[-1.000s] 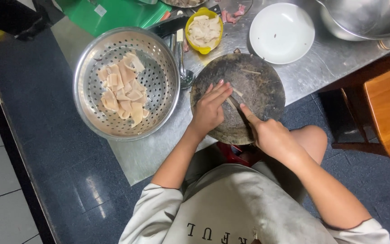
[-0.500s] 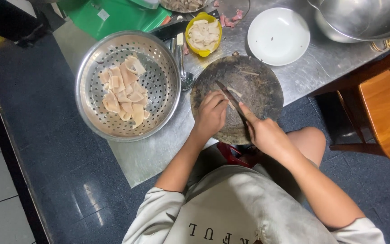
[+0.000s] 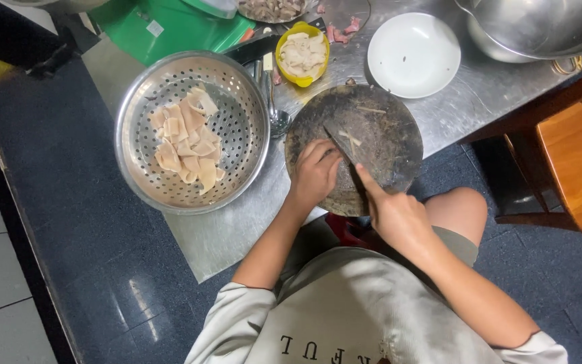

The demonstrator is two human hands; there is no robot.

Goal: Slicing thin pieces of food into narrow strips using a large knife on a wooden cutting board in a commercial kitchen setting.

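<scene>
Left hand (image 3: 314, 176) has slid nearer, curled flat on the round dark board (image 3: 399, 162); right hand (image 3: 392, 216) grips the knife (image 3: 339, 141), blade now angled far-left

The big steel pot (image 3: 540, 27) at upper right runs off the frame; whatever the left hand (image 3: 314, 174) pins down is hidden.

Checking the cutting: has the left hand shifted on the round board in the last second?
Yes. The left hand slid back along the cutting board, away from the white plate, toward the person.
</scene>
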